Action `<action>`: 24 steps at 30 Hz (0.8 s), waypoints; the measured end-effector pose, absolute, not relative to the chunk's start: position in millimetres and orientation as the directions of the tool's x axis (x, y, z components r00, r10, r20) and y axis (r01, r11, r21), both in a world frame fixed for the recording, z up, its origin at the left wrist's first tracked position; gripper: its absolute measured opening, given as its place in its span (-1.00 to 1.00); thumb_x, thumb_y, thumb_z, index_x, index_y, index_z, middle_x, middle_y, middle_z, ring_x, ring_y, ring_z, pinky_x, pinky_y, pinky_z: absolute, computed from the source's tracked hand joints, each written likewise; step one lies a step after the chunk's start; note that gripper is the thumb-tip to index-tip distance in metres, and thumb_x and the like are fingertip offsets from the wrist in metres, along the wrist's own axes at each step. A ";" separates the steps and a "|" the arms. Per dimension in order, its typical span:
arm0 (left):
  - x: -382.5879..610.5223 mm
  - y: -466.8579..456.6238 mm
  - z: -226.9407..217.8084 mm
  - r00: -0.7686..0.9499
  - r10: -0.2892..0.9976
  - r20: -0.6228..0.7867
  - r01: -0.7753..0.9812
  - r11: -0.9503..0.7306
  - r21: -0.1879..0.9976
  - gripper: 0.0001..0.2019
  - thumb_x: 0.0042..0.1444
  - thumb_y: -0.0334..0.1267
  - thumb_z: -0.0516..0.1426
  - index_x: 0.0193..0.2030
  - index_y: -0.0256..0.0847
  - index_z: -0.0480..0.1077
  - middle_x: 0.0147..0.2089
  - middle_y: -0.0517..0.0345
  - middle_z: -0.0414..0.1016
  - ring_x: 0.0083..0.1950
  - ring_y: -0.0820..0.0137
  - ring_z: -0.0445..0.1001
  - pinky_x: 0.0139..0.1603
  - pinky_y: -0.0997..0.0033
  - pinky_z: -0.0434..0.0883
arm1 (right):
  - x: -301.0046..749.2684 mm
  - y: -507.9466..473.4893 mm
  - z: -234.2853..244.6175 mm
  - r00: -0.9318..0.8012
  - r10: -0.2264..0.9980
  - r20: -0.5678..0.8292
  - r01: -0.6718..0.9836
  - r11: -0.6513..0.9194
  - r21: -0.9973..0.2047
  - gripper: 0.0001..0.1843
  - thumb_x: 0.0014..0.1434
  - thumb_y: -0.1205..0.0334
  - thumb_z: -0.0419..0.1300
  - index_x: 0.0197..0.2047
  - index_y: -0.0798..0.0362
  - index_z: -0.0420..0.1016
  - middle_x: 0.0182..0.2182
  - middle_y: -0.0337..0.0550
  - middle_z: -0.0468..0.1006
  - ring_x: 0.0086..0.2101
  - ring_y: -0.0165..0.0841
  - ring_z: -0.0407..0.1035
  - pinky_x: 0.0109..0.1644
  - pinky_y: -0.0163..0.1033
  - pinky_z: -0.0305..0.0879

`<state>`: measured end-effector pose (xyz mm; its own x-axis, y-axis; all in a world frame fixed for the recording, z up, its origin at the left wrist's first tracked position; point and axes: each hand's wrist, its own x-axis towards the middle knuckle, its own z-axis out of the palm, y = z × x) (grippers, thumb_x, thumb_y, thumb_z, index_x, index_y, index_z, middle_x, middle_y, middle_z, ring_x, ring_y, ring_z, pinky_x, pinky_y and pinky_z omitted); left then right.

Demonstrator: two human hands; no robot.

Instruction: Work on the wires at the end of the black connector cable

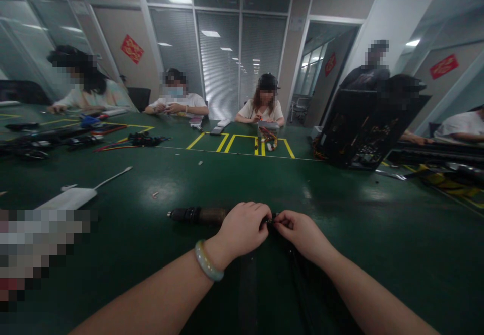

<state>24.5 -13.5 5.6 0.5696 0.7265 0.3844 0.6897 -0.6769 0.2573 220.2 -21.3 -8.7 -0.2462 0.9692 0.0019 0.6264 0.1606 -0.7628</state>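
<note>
An electric screwdriver (206, 216), dark with a brownish body and a metal tip pointing left, lies on the green table. My left hand (244, 226), with a pale jade bangle (207, 263) on its wrist, arches over the screwdriver's right part and hides it. Its fingertips are closed on a small dark piece (269, 221). Opposite them, the thumb and fingers of my right hand (300, 231) pinch the same piece from the right. What kind of piece it is cannot be made out. A black cable (295, 269) runs from beneath my right hand toward me.
To the left lies a white power strip (71, 198) with a cord. Wire bundles (139, 139) are spread at the far left. A large black case (351, 128) stands at the right, near more dark parts (454, 171). Several people sit across the table; yellow tape (242, 136) marks it.
</note>
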 end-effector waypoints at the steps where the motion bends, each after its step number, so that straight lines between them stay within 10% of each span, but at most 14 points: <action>1: 24.4 -13.4 5.3 0.568 0.725 0.389 0.686 -0.679 0.262 -0.83 0.08 -0.39 0.12 -0.16 -0.15 0.36 -0.16 0.16 0.47 -0.13 0.28 0.43 -0.06 0.21 0.34 | 220.2 -21.2 -8.8 -0.246 0.969 0.004 0.629 0.163 -0.760 -0.84 0.19 0.17 0.15 -0.25 0.02 0.53 -0.36 -0.23 0.60 -0.37 -0.35 0.46 -0.34 -0.34 0.26; 24: 24.5 -9.8 2.2 0.572 0.738 0.359 0.696 -0.668 0.263 -0.92 0.15 -0.31 0.14 -0.20 -0.16 0.35 -0.16 0.17 0.47 -0.12 0.30 0.43 -0.06 0.24 0.33 | 221.6 -17.9 -16.7 -0.271 0.961 0.044 0.596 0.204 -0.776 -0.87 0.18 0.22 0.15 -0.27 0.02 0.52 -0.39 -0.24 0.57 -0.40 -0.37 0.43 -0.37 -0.36 0.20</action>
<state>24.5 -9.8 2.2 0.5716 0.7377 0.3593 0.6964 -0.6677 0.2631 221.6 -17.9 -16.7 -0.2713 0.9615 0.0438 0.5965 0.2037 -0.7764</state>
